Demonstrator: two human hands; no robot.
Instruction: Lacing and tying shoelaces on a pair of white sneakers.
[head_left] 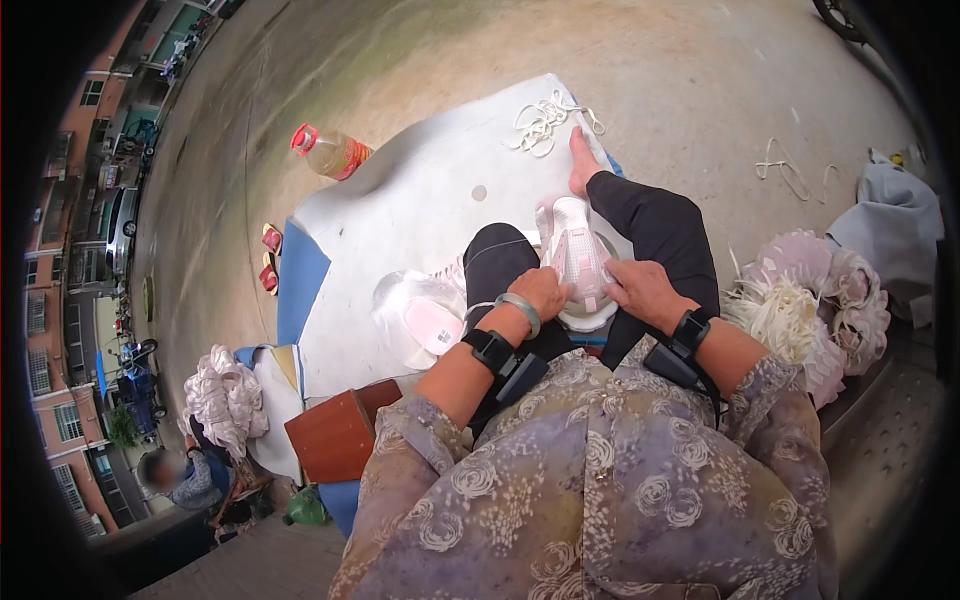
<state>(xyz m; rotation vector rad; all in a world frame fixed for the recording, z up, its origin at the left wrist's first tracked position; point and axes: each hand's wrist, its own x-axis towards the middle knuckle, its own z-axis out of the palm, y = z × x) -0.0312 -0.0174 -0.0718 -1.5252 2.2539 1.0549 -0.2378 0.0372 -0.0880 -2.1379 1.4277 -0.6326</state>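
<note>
A pink and white sneaker (582,255) lies between my knees, its toe toward me. The fingers of my left hand (541,293) are closed on its left edge. From the other side, my right hand (647,294) pinches its right edge near the front; the fingertips are partly hidden. Just left of my left knee, clear plastic wrap surrounds another pink shoe piece (433,326), with striped pink material beside it. White shoelaces (541,122) lie in a loose heap at the far end of the white sheet (420,160), near my bare foot.
An oil-type bottle with a red cap (330,152) and red slippers (269,272) lie left. A brown wooden stool (332,437) stands near left. Pink and white shoe parts (800,290) are piled right, beside grey cloth (893,230). Another person (195,482) sits by a white bundle (226,402).
</note>
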